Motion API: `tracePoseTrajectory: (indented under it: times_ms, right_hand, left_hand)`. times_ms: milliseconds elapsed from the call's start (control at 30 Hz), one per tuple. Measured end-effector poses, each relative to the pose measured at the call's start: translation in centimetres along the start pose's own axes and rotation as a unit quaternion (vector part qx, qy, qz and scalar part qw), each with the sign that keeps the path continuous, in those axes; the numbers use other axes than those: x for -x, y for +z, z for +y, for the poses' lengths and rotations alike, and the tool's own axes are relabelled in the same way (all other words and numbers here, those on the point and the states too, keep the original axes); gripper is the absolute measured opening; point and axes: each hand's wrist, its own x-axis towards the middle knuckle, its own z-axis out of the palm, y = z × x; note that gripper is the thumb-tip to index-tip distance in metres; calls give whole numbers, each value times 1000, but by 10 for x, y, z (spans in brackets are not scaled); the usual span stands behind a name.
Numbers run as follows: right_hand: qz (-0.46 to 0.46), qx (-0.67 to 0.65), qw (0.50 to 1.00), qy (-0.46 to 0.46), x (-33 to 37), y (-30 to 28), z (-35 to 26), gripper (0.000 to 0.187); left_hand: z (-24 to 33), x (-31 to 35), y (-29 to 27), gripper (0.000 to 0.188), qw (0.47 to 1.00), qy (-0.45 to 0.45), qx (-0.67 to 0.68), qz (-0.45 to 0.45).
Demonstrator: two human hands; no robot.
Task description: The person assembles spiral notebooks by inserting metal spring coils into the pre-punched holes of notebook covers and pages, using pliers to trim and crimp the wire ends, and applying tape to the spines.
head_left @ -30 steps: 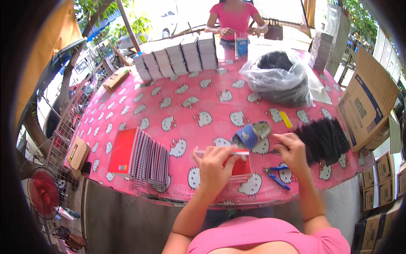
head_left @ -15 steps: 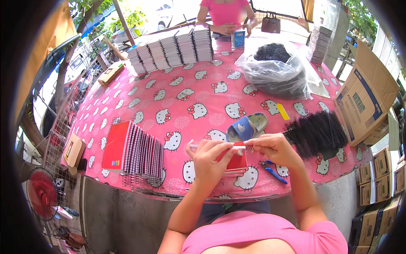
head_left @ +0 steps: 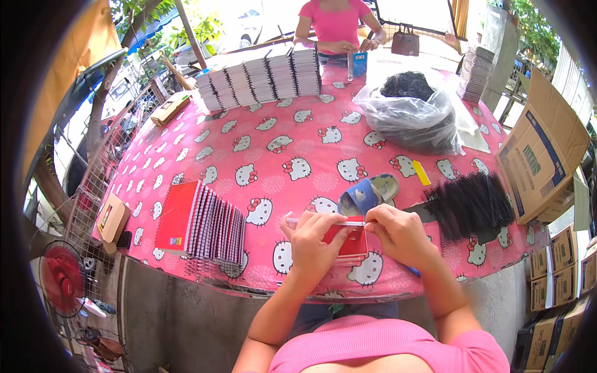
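A red notebook (head_left: 356, 241) is held up at the table's near edge, its bound edge facing away from me. My left hand (head_left: 313, 244) is closed round it, with the thumb on the red cover and the fingers over the far edge. At the right end of that edge, my right hand (head_left: 401, 235) pinches with thumb and forefinger; what sits between the fingertips is too small to make out. More red covers lie just below the held notebook. Blue-handled pliers (head_left: 413, 271) are mostly hidden under my right hand. A blue slide sandal (head_left: 365, 195) rests just beyond both hands.
Red spiral notebooks (head_left: 176, 219) are stacked at left. Black plastic coils (head_left: 474, 205) lie at right near a yellow strip (head_left: 421, 173); a clear bag (head_left: 404, 121) holds more. An open carton (head_left: 540, 163) stands far right. Notebook stacks (head_left: 258, 78) and another person (head_left: 339, 28) are opposite.
My right hand has come in closer to the notebook's right end and now covers most of the pliers. The left hand keeps its hold. The whole view has shifted slightly.
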Motion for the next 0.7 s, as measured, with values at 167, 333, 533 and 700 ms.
tracePoseTrajectory:
  times_ms: [167, 333, 533, 700]
  right_hand:
    - [32, 32, 999, -12, -4, 6, -1, 18]
    - [49, 32, 998, -11, -6, 11, -6, 14]
    - [25, 25, 999, -1, -6, 11, -11, 18]
    - [42, 23, 999, 11, -12, 9, -20, 14]
  left_hand:
    - [3, -4, 0, 18, 1000, 7, -3, 14]
    - [1, -2, 2, 18, 1000, 12, -6, 19]
    - [1, -2, -1, 16, 1000, 10, 8, 13]
    - [-1, 2, 1, 16, 1000, 7, 5, 17]
